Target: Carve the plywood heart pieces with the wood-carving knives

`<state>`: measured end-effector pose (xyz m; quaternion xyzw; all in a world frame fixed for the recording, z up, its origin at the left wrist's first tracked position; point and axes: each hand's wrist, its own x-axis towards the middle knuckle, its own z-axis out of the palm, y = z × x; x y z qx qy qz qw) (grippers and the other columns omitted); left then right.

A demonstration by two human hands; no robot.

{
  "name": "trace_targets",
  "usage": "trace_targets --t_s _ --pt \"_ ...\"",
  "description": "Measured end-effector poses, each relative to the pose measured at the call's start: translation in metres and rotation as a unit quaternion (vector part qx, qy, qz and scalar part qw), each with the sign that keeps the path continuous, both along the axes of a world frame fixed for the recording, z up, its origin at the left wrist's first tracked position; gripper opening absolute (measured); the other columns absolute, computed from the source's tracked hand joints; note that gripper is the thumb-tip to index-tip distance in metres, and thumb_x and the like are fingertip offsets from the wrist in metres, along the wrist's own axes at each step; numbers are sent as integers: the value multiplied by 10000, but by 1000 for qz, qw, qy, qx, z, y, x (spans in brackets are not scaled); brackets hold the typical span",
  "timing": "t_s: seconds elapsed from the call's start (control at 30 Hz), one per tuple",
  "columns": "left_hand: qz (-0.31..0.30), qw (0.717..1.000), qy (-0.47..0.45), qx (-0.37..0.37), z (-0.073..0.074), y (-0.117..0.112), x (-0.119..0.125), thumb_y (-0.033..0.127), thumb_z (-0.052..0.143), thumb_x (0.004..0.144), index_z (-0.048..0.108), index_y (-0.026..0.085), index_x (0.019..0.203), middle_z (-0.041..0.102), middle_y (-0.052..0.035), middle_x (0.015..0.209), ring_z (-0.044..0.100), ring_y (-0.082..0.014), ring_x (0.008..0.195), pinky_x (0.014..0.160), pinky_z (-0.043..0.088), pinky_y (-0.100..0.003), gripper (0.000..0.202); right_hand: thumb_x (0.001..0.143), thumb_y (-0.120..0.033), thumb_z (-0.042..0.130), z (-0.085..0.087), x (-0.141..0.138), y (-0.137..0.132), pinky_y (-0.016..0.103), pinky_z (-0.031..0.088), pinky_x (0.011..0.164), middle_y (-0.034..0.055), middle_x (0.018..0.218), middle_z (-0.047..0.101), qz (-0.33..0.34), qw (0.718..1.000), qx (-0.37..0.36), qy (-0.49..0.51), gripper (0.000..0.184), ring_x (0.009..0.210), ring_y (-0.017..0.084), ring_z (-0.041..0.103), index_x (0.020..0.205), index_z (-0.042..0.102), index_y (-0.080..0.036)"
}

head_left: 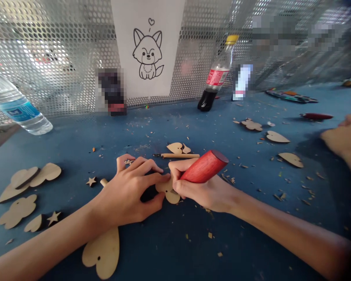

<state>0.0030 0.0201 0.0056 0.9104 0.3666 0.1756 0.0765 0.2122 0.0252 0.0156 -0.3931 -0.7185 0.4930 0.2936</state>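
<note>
Left hand (125, 191), grip closed on a small wooden cutout (168, 192), cutout held mid-worktop (163, 244), right hand (204, 197), grip wrapped firmly round a red-handled carving tool (204, 167), tool tip hidden against the cutout, further wooden cutouts (17, 211) lying toward the worktop's left edge
</note>
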Motion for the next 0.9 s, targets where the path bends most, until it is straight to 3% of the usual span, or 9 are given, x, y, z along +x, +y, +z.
trace_targets --t_s 0.9 --pt "1 1000 9 -1 3 -1 1 246 576 868 704 313 1102 660 -1 1080 616 -240 1015 1017 267 -502 275 727 -230 511 0 -2 0 271 281 499 -56 545 405 15 1000 24 -7 181 526 103 354 604 379 -218"
